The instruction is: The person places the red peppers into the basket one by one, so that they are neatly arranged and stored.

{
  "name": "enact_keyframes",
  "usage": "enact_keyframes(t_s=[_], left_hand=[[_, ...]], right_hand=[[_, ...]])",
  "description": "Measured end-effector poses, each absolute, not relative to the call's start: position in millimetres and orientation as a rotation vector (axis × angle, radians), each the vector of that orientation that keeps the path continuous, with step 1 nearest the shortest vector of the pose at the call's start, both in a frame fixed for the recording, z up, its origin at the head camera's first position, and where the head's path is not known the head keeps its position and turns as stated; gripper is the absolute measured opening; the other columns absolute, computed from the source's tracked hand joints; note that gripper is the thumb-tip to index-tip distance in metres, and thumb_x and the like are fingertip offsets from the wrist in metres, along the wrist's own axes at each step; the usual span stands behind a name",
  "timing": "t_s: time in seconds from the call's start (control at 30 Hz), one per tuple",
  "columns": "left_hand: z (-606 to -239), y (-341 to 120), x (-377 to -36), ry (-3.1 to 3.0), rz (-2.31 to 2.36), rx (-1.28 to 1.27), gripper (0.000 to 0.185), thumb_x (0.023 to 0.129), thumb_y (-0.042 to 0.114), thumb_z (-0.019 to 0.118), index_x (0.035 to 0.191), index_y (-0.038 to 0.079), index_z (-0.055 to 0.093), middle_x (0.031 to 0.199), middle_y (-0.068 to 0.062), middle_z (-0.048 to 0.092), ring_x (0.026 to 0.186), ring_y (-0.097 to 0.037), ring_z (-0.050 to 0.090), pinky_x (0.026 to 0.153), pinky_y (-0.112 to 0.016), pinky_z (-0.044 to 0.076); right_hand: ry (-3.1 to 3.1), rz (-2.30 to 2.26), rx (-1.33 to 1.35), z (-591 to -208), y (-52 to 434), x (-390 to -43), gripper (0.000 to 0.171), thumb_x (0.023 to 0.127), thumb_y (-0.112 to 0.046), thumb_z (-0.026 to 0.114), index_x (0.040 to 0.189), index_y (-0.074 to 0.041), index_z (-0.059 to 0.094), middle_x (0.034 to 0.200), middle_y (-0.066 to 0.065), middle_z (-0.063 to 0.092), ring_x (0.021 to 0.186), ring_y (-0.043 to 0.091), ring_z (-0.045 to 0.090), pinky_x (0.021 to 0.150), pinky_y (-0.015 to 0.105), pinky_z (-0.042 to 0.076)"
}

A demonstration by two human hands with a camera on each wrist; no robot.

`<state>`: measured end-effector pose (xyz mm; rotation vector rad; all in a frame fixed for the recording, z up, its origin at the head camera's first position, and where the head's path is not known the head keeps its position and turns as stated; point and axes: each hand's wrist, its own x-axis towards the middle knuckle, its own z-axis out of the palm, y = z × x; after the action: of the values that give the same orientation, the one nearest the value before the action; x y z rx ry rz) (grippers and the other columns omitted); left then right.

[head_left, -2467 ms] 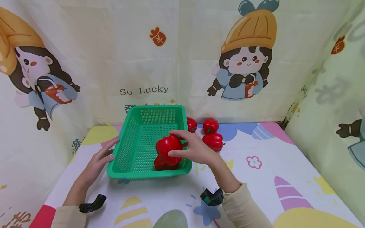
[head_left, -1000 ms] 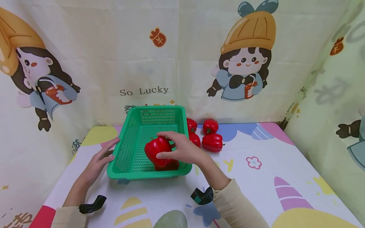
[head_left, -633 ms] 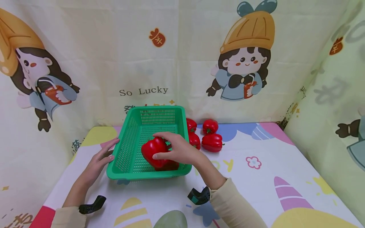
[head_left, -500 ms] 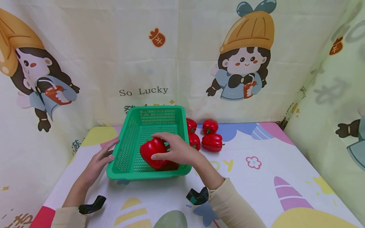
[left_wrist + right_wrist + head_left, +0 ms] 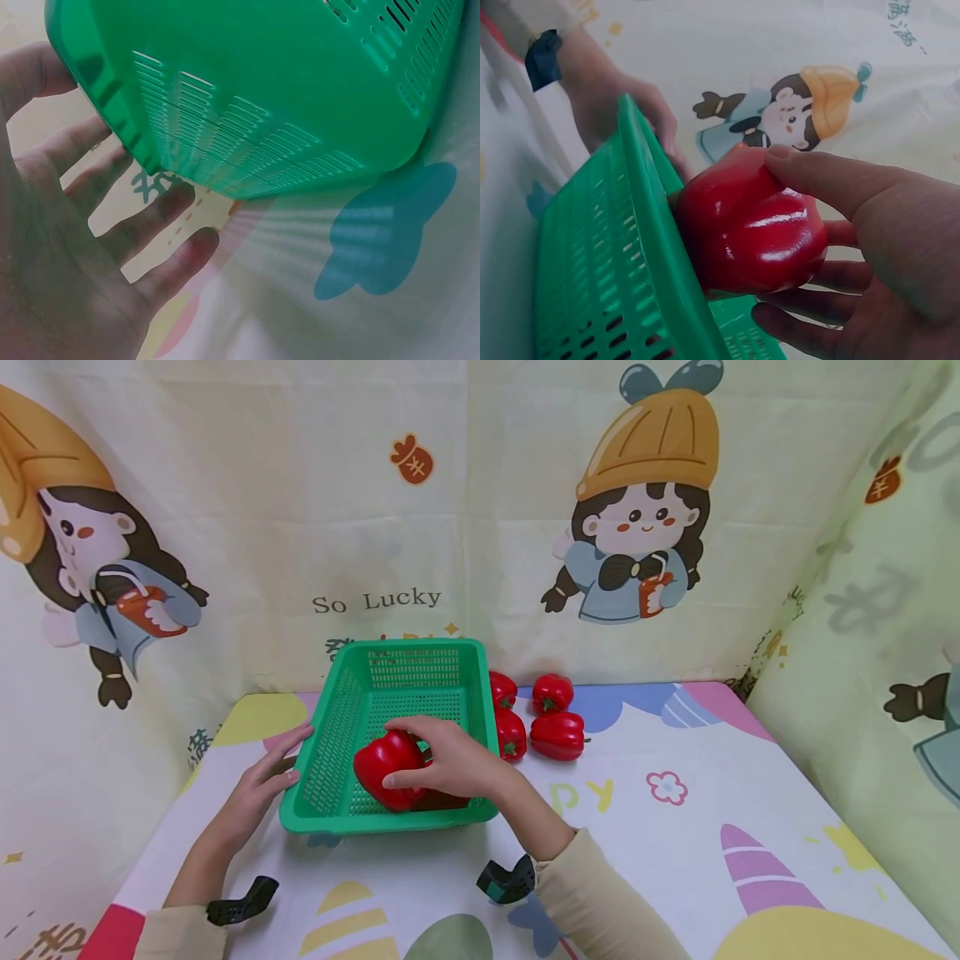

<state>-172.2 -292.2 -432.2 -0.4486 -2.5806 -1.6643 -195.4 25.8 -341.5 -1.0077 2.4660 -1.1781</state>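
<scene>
A green perforated plastic basket (image 5: 300,823) stands on the table. Inside it, at the near side, my right hand (image 5: 450,760) grips a glossy red bell pepper (image 5: 378,768), thumb on the near side and fingers over the far side. Another red pepper (image 5: 444,800) lies in the basket's near right corner, partly covered by the hand and the held one. In the right wrist view the held pepper (image 5: 750,225) shows between thumb and fingers beside the basket rim. My left hand (image 5: 255,789) rests straight fingers against the basket's left rim; in the left wrist view its fingers (image 5: 161,217) are spread.
Right of the basket, several red bell peppers sit on the table: a back one (image 5: 553,693), one lying sideways (image 5: 558,736), and two close to the basket wall, such as the nearer one (image 5: 510,735). A printed cloth (image 5: 660,843) covers the table; a patterned backdrop (image 5: 510,510) stands behind.
My right hand has carried the pepper leftward and lower inside the basket, away from its right wall. The left hand and the basket have stayed in place.
</scene>
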Motion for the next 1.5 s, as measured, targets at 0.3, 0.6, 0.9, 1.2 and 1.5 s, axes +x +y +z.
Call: enact_keyframes(t_s=[0.3,0.6,0.9,1.2,1.5], left_hand=[[-432,-292,-172,-2.582,-1.668,-0.45,0.051,0.103,0.024,0.038,0.153,0.023,0.028,0.161,0.009,0.021,0.122,0.009,0.035,0.099,-0.077,0.023],[-432,-291,-172,-2.571,-1.676,-0.465,0.052,0.103,0.023,0.039,0.153,0.022,0.028,0.161,0.008,0.022,0.122,0.007,0.035,0.098,-0.077,0.023],[-433,-291,-172,-2.571,-1.679,-0.458,0.052,0.103,0.023,0.039,0.153,0.022,0.028,0.162,0.007,0.021,0.122,0.007,0.036,0.098,-0.077,0.024],[-433,-292,-172,-2.576,-1.659,-0.461,0.052,0.102,0.023,0.039,0.154,0.022,0.028,0.161,0.007,0.022,0.123,0.007,0.034,0.099,-0.076,0.026],[-432,-291,-172,-2.587,-1.644,-0.46,0.053,0.102,0.023,0.04,0.154,0.023,0.027,0.162,0.001,0.021,0.123,0.006,0.034,0.099,-0.073,0.03]], right_hand=[[2.468,-1.148,-1.016,-342,18,-194,0.072,0.08,-0.034,0.077,0.144,-0.024,0.044,0.141,-0.004,0.049,0.126,0.015,0.046,0.078,0.022,0.054],[2.485,-1.108,-0.997,-344,9,-194,0.076,0.081,-0.034,0.077,0.146,-0.026,0.04,0.143,-0.006,0.048,0.128,0.015,0.045,0.078,0.022,0.054],[2.505,-1.049,-1.041,-346,1,-193,0.076,0.08,-0.032,0.078,0.146,-0.024,0.04,0.142,-0.005,0.049,0.127,0.014,0.046,0.076,0.019,0.052],[2.564,-0.95,-1.076,-351,-7,-190,0.072,0.083,-0.033,0.075,0.146,-0.021,0.041,0.141,-0.003,0.051,0.126,0.013,0.047,0.077,0.018,0.052],[2.655,-0.794,-1.056,-354,-15,-182,0.066,0.088,-0.036,0.069,0.146,-0.02,0.042,0.148,-0.005,0.046,0.137,0.015,0.042,0.095,0.025,0.05]])
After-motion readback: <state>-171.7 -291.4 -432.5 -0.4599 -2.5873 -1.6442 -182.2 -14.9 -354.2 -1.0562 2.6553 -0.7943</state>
